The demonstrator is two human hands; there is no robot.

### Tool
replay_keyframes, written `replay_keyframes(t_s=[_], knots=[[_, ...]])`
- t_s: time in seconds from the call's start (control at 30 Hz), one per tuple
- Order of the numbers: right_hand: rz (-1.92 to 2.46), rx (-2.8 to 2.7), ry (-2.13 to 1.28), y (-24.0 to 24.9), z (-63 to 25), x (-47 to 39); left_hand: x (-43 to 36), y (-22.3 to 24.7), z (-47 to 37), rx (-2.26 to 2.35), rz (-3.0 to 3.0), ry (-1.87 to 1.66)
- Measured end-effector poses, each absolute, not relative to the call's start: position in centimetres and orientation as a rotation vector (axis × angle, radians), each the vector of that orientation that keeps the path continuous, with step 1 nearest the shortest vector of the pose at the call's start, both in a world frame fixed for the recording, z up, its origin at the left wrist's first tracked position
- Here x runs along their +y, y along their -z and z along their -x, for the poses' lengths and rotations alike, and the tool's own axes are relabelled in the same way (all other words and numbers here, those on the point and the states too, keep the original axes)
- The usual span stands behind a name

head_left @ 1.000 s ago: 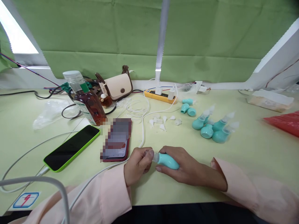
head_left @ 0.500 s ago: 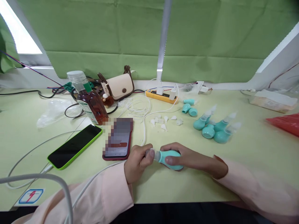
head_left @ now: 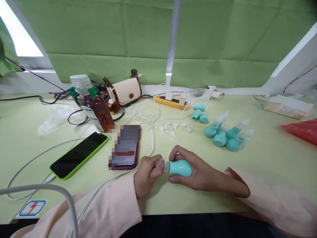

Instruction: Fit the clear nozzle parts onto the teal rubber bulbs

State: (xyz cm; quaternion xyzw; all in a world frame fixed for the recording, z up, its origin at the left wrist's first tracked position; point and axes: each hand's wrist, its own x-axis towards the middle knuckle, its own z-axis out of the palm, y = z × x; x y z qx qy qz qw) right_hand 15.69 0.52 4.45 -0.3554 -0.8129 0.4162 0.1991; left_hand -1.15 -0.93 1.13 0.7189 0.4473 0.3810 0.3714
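A teal bulb nasal aspirator [head_left: 182,167] lies sideways in front of me, its round end toward the right. My left hand [head_left: 149,172] is closed on its clear nozzle, with thumb and fingers pinched and the tip mostly hidden. My right hand [head_left: 195,170] is spread around the bulb's round end, thumb below and fingers above, standing off its sides; whether the palm touches it I cannot tell. Several aspirators with clear tips [head_left: 232,141] stand in a group to the right. Beyond my hands lie small clear and white plastic pieces [head_left: 173,134] and a few loose teal bulbs [head_left: 197,114].
A phone in a red case [head_left: 127,145] and a green-edged phone [head_left: 80,155] lie to the left. Behind them are a bottle of dark liquid [head_left: 97,112], a cream handbag [head_left: 127,91] and a yellow power strip [head_left: 170,102]. White cables [head_left: 153,138] run past my left hand.
My right hand has loosened from the bulb: its fingers and thumb have spread off the sides and it has shifted slightly right. My left hand keeps its pinch on the nozzle.
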Motion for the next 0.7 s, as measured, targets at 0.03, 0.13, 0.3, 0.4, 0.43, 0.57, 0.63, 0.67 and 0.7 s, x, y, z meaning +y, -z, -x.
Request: replay_keyframes(t_s=[0.03, 0.13, 0.3, 0.4, 0.43, 0.57, 0.63, 0.67, 0.7], knots=[[0.993, -2.23, -1.3, -4.6, -15.7, 0.7, -0.9, -1.2, 1.2, 1.155, -1.876, -0.973], [1.03, -2.075, -1.725, -4.7, -15.8, 1.1, -1.0, -1.4, 1.1, 1.173, -1.973, -0.977], [1.044, -1.56, -2.332, -4.5, -15.5, 1.4, -1.0, -1.3, 1.2, 1.223, -2.093, -1.009], [0.922, -1.313, -2.555, -4.3, -15.3, 1.4, -0.8, -1.2, 1.5, 1.202, -2.131, -1.003], [0.872, -1.282, -2.601, -4.2, -15.3, 1.4, -0.8, -1.2, 1.6, 1.168, -2.132, -0.994], [0.803, -1.359, -2.437, -3.3, -15.1, 1.2, -0.7, -1.3, 1.5, 1.049, -1.969, -1.041], [0.784, -1.462, -2.169, -2.9, -14.9, 1.0, -0.7, -1.7, 1.2, 1.04, -1.774, -1.102], [0.77, -1.515, -2.046, -2.7, -14.9, 0.9, -0.7, -1.9, 1.0, 1.032, -1.686, -1.121], [0.766, -1.567, -1.942, -2.7, -14.8, 0.8, -0.8, -2.1, 0.8, 1.016, -1.626, -1.132]])
